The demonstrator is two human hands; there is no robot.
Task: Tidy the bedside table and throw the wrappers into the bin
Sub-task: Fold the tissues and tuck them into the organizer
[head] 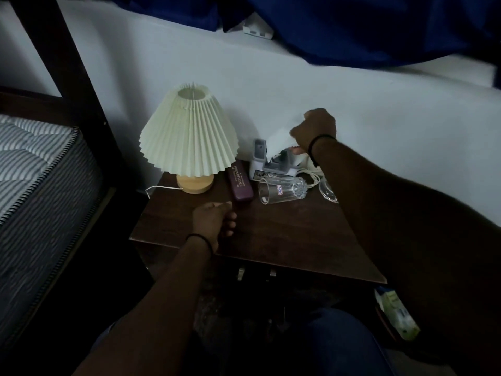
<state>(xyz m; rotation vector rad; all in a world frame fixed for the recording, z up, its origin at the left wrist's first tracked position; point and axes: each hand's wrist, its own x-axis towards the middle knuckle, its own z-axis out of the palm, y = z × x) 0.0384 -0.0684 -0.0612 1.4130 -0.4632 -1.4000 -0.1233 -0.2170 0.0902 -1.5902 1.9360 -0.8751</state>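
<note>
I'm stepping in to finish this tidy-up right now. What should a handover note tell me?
Right hand: grips a white wrapper, lifted above the grey-and-white device at the back of the bedside table.
Left hand: loosely curled, holding nothing, over the table's front edge.
Still on the table: a drinking glass lying on its side, a maroon glasses case, a pleated lamp, a white cable.
Done: one wrapper picked up.
Left: bin it; stand the glass up and straighten the rest. No bin is in view.
</note>
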